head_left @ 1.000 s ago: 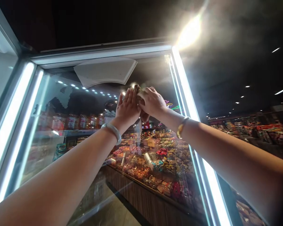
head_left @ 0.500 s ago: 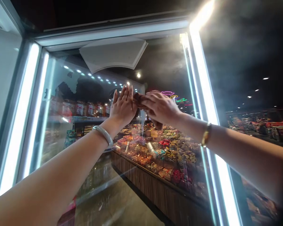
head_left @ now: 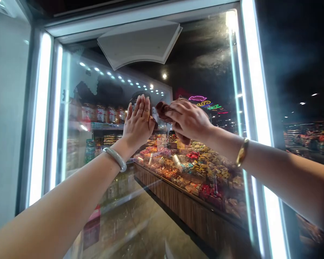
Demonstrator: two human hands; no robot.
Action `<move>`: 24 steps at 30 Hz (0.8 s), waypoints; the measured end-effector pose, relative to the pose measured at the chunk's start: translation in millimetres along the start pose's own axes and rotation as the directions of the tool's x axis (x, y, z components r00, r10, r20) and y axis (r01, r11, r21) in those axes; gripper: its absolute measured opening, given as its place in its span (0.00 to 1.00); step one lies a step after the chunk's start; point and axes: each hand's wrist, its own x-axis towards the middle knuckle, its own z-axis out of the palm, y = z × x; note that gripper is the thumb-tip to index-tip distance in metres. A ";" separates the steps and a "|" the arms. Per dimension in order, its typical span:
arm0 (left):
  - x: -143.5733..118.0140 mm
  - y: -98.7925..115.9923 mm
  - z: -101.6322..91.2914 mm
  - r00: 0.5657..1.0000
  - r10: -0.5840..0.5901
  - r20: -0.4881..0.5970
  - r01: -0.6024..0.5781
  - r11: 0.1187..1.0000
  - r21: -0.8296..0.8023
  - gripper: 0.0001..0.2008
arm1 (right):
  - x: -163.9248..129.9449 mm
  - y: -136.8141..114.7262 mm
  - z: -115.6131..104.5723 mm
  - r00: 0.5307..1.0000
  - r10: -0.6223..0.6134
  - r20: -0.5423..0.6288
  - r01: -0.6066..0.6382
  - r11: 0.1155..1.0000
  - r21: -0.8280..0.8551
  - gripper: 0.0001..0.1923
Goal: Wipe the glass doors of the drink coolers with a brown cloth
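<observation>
A tall glass door [head_left: 118,201] with lit white strips on its frame fills the view. My left hand [head_left: 138,122] lies flat against the glass, fingers straight and pointing up, a pale bangle on its wrist. Just to its right, my right hand [head_left: 189,120] presses a crumpled brown cloth [head_left: 162,109] to the pane; a gold bracelet sits on that wrist. The two hands are almost touching.
Reflected in or seen through the glass are a long wooden counter [head_left: 178,201] heaped with packaged sweets, shelves of jars [head_left: 102,113] at the left, ceiling spotlights and a neon sign [head_left: 205,102]. A bright light strip [head_left: 259,90] runs down the door's right edge.
Both hands have come a little lower on the glass and the right hand with the cloth has slid rightward, away from the left. The view has tilted downward.
</observation>
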 end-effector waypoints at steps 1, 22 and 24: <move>-0.5 -4.0 -0.9 1.000 -0.004 0.011 0.004 1.000 0.006 0.36 | 2.3 4.8 -1.1 0.999 0.052 -0.013 -0.052 0.999 -0.006 0.20; -36.6 -76.5 -11.0 0.993 -0.115 0.018 0.112 0.986 0.121 0.35 | 71.7 -83.1 45.5 0.999 -0.010 -0.030 0.014 0.991 0.132 0.20; -41.4 -82.3 -12.7 0.993 -0.117 0.029 0.113 0.986 0.121 0.35 | 54.3 -91.7 46.7 0.984 -0.179 0.019 0.175 0.974 0.141 0.20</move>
